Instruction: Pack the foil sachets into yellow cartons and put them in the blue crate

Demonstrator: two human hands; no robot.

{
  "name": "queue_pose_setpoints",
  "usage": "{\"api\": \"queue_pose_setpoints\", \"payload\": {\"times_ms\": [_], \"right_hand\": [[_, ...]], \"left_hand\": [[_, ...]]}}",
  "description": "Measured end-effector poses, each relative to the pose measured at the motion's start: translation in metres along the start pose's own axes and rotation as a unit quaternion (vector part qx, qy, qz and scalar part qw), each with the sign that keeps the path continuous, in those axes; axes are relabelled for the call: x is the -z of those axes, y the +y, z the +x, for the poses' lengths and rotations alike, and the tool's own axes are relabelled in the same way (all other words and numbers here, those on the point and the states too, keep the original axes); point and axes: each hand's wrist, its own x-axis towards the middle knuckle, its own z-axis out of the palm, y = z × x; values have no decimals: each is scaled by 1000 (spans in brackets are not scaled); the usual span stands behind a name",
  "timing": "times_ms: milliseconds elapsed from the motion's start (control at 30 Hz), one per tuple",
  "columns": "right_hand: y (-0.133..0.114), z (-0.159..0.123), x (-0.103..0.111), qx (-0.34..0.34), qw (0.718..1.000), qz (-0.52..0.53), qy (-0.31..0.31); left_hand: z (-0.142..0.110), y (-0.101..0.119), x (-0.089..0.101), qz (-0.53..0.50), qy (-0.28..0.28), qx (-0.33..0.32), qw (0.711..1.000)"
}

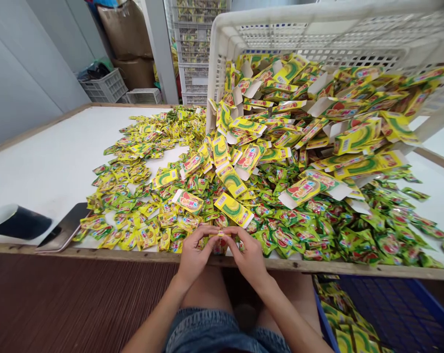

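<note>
At the table's front edge, my left hand (197, 247) and my right hand (247, 250) meet with bent fingers. Between their thumbs and forefingers they pinch a small yellow candy box (220, 234), held end up; fingers cover most of it. Just beyond lie loose yellow cardboard boxes (234, 208) printed with a green swirl. Around them spread small wrapped candies: a yellow-wrapped pile (134, 181) to the left and a green-wrapped pile (357, 242) to the right.
A white plastic basket (216, 54) lies tipped on its side, spilling open-flapped boxes. A phone (65, 228) and a dark cup (19, 223) rest at left. Below right stands a blue crate (394, 309) holding boxes. White crates (194, 44) are stacked behind.
</note>
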Motion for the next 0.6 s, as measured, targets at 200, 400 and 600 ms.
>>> {"api": "queue_pose_setpoints", "payload": {"times_ms": [200, 400, 600], "right_hand": [[1, 4, 0, -3, 1000, -12, -2], [14, -7, -14, 55, 998, -1, 12], [2, -19, 3, 58, 994, -7, 95]], "left_hand": [[6, -7, 1, 13, 4, -3, 1000], [3, -22, 8, 33, 4, -45, 998], [-6, -21, 8, -26, -18, -23, 999]]}}
